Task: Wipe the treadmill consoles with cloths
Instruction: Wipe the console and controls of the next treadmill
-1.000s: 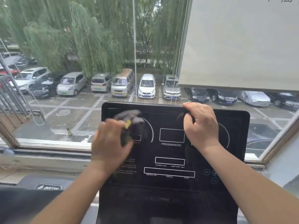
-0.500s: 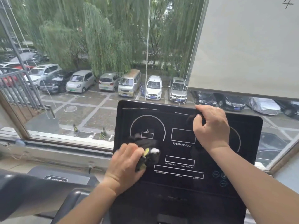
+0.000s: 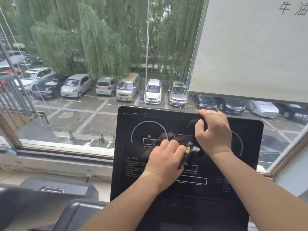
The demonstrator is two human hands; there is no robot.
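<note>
The black treadmill console (image 3: pixel 136 184) stands upright in front of me, with white dial arcs and display outlines on its face. My left hand (image 3: pixel 165 160) presses a dark cloth (image 3: pixel 189 150) with yellow and white patches against the middle of the panel. The fingers curl round the cloth, which is blurred. My right hand (image 3: pixel 212 131) grips the console's top edge, right of the middle, fingers hooked over the rim and thumb on the face.
A window sill (image 3: pixel 56 148) runs behind the console, with a parking lot and willows beyond the glass. A white roller blind (image 3: pixel 253 50) covers the upper right. A second treadmill's grey handrail and deck (image 3: pixel 50 190) lie at the lower left.
My left hand has carried the cloth from the lower left of the panel up and right to its middle. My right hand has kept its hold on the top edge.
</note>
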